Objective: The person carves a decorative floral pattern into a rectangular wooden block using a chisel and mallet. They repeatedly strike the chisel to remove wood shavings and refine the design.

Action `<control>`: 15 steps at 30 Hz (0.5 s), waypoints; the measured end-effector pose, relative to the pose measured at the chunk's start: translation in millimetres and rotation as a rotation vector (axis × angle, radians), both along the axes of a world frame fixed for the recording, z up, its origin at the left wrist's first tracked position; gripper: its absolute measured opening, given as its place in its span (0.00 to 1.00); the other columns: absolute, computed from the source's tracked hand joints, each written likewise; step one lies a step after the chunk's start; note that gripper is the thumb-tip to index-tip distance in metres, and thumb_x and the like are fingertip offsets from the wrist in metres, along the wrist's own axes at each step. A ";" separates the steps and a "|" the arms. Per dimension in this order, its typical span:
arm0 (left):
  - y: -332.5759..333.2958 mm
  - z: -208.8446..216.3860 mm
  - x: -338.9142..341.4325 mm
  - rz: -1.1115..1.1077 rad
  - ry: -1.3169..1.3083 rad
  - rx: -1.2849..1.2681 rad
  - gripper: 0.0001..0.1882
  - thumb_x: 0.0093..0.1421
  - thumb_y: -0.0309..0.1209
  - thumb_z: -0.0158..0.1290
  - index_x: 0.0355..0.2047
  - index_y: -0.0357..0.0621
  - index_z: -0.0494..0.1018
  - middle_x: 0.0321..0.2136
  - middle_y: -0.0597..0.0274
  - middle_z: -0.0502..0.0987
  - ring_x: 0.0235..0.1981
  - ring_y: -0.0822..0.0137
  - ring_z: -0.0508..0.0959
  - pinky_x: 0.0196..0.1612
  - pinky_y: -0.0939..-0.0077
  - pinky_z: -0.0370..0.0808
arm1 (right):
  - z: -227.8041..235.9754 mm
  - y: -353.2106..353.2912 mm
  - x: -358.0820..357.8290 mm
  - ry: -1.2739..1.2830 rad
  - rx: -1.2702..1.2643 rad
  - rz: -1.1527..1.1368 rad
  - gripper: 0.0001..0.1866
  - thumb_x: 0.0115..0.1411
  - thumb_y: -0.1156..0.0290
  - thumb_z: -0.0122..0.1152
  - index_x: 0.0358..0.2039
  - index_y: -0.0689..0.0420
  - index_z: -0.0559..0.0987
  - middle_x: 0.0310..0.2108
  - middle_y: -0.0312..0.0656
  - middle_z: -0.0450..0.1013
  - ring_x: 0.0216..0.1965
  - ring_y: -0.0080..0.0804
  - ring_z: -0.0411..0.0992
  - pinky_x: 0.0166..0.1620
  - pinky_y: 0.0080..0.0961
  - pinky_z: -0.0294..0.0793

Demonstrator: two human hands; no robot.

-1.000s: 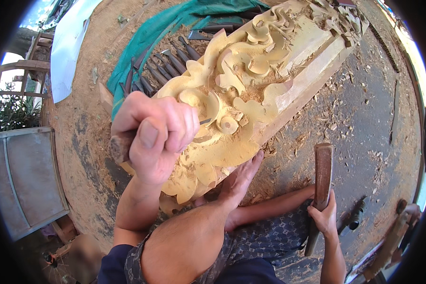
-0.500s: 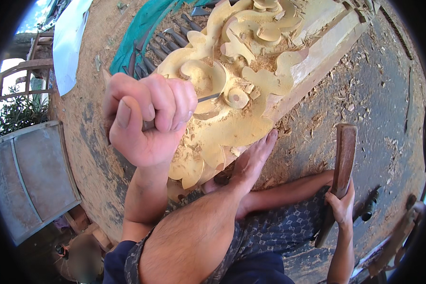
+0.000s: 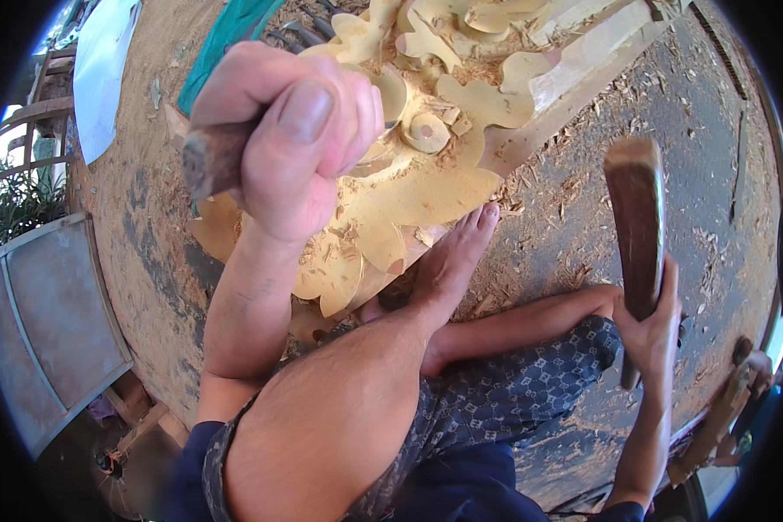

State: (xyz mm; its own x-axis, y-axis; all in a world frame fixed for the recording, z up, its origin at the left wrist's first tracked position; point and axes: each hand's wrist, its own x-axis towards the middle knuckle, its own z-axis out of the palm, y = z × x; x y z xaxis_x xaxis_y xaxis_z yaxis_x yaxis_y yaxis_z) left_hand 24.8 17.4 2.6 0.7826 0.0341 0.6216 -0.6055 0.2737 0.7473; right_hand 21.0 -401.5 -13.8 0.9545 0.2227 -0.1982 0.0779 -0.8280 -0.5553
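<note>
So from my remote seat I'm looking straight down at the left hand (image 3: 291, 139), which is clenched into a tight fist around a chisel (image 3: 222, 157); the dark wooden handle end sticks out on the left side of the fist, thumb pressed on top, and a bit of metal blade peeks out on the far side toward the carving (image 3: 426, 174). The carving is a pale wooden panel with scrolls and leaf shapes, lying flat on the floor (image 3: 600, 217) just past the fist and running up to the top edge of the view, with loose chips sitting in its hollows. The right hand (image 3: 657, 326) is well off to the right, closed around the lower part of a dark wooden mallet (image 3: 637, 226), which stands nearly upright with its thick end up, not touching the chisel or the panel. A bare foot (image 3: 452, 261) rests against the near edge of the carving, toes touching the wood, with a knee and patterned shorts (image 3: 496, 396) below it. Shavings are scattered all over the dusty floor around the panel, and there's a green cloth (image 3: 235, 30) at the top left with what looks like a row of tools on it, too cut off to tell more
</note>
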 end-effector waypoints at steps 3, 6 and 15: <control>-8.6 -9.2 2.1 0.092 0.022 -0.019 0.11 0.72 0.29 0.51 0.32 0.38 0.70 0.13 0.68 0.64 0.12 0.77 0.59 0.16 0.75 0.58 | 64.7 68.1 43.1 -0.288 0.095 0.209 0.39 0.49 0.78 0.67 0.64 0.55 0.68 0.43 0.58 0.80 0.46 0.58 0.82 0.48 0.44 0.81; -4.5 -15.9 -6.6 0.235 0.097 0.079 0.08 0.72 0.28 0.51 0.34 0.38 0.71 0.14 0.69 0.65 0.13 0.79 0.60 0.17 0.77 0.59 | 111.0 118.4 63.2 -0.414 0.179 0.449 0.39 0.47 0.79 0.68 0.63 0.53 0.68 0.43 0.56 0.80 0.46 0.59 0.81 0.47 0.44 0.81; 0.3 -39.5 10.8 0.081 0.005 -0.020 0.11 0.73 0.30 0.51 0.31 0.42 0.70 0.16 0.70 0.67 0.16 0.77 0.62 0.19 0.75 0.58 | 154.7 142.5 59.5 -0.627 -0.048 0.667 0.39 0.45 0.81 0.71 0.61 0.51 0.70 0.41 0.52 0.79 0.43 0.57 0.81 0.44 0.44 0.80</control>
